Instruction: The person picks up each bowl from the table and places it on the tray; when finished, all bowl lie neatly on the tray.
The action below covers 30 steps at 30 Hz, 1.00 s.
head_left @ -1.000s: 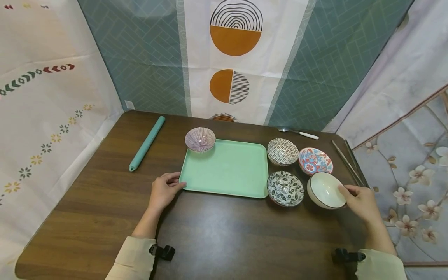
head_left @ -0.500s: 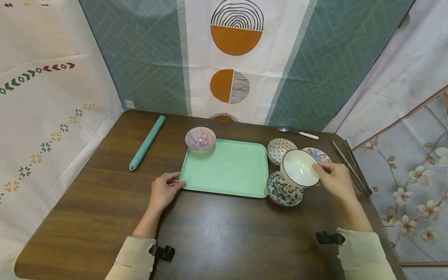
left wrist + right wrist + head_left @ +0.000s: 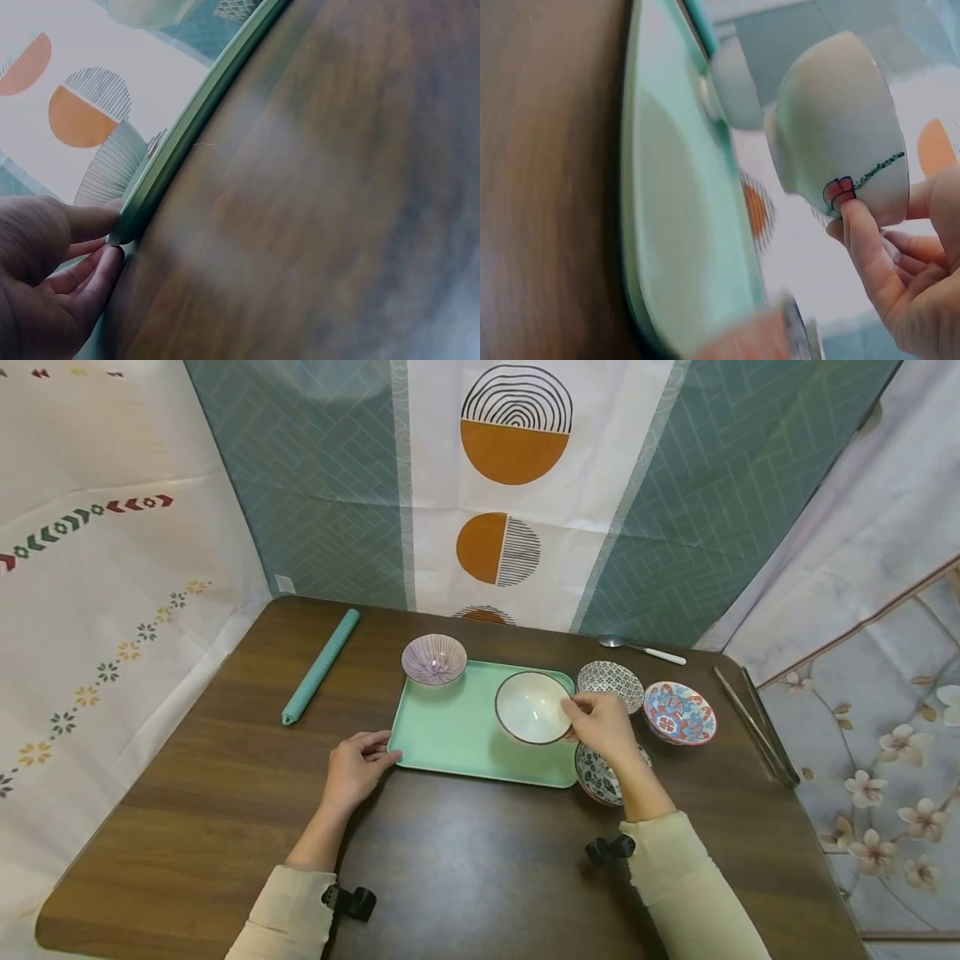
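Note:
My left hand pinches the near left corner of a mint green tray. The left wrist view shows thumb and fingers on either side of the tray's rim. With my right hand I grip the side of a white bowl with a brown rim, held over the right half of the tray. In the right wrist view this bowl hangs clear above the tray, showing a small red drawing outside. A purple striped bowl sits at the tray's far left corner.
Right of the tray stand a patterned bowl, a black-and-white leaf bowl partly behind my right hand, and a red-and-blue bowl. A spoon lies behind them, metal chopsticks far right, a teal roll at left.
My right hand has lifted the white bowl from the table's right side and carried it left, past the other bowls, to above the tray. The left hand has stayed at the tray's corner.

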Each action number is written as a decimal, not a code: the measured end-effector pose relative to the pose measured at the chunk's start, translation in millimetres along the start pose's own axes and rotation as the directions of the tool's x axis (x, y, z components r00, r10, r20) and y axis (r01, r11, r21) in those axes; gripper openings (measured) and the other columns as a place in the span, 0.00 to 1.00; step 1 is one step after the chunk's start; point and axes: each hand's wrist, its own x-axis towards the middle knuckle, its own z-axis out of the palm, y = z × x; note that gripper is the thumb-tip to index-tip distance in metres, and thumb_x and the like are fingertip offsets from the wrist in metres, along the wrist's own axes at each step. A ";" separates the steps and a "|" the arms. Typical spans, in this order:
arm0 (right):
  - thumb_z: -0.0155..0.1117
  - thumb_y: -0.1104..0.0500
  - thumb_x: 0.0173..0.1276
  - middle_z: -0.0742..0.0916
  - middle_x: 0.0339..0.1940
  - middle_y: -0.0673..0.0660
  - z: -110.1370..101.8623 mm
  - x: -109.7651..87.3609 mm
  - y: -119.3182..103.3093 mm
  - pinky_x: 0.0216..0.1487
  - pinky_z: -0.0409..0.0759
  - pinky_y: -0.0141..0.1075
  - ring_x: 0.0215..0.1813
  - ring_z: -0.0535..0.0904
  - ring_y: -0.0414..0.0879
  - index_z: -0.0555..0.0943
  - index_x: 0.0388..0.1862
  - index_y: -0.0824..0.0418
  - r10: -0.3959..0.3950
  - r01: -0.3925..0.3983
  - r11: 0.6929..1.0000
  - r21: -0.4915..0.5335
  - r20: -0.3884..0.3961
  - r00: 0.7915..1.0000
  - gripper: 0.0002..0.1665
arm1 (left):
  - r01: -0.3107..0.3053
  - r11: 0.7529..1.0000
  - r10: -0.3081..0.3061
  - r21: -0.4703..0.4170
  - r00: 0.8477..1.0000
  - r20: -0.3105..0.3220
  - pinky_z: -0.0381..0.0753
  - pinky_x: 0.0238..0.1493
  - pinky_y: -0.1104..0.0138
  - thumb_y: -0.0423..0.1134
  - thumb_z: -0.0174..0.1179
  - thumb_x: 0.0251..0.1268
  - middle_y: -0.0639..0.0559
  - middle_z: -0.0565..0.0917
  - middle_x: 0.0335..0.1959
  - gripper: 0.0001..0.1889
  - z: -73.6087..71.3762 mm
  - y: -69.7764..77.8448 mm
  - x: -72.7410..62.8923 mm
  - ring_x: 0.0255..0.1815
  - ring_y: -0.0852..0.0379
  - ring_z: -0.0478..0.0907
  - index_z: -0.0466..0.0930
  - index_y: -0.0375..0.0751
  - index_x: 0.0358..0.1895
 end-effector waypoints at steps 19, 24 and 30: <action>0.62 0.63 0.73 0.88 0.22 0.62 115.4 22.2 -27.1 0.25 0.88 0.40 0.19 0.85 0.45 0.88 0.37 0.72 0.058 -0.074 0.992 0.105 0.148 0.987 0.13 | 0.031 0.999 -0.031 -0.012 0.999 0.013 0.87 0.45 0.69 0.28 0.73 0.58 0.33 0.86 0.45 0.20 0.7 0.6 0.9 0.45 0.41 0.87 0.84 0.25 0.53; 0.62 0.63 0.73 0.87 0.20 0.62 129.1 24.1 -33.6 0.26 0.88 0.38 0.17 0.84 0.43 0.87 0.36 0.73 0.067 -0.094 0.986 0.141 0.183 0.981 0.13 | 0.027 0.999 -0.027 -0.019 0.999 0.020 0.86 0.44 0.70 0.28 0.73 0.58 0.33 0.85 0.46 0.20 0.6 -0.2 1.9 0.46 0.41 0.87 0.83 0.24 0.54; 0.61 0.61 0.76 0.89 0.26 0.63 131.6 25.4 -35.8 0.31 0.89 0.40 0.26 0.88 0.51 0.85 0.47 0.73 0.045 -0.106 0.973 0.207 0.277 0.960 0.14 | 0.036 0.999 -0.035 -0.037 0.999 0.027 0.86 0.44 0.72 0.28 0.73 0.58 0.32 0.85 0.46 0.20 -0.3 -2.4 2.9 0.47 0.41 0.87 0.83 0.24 0.54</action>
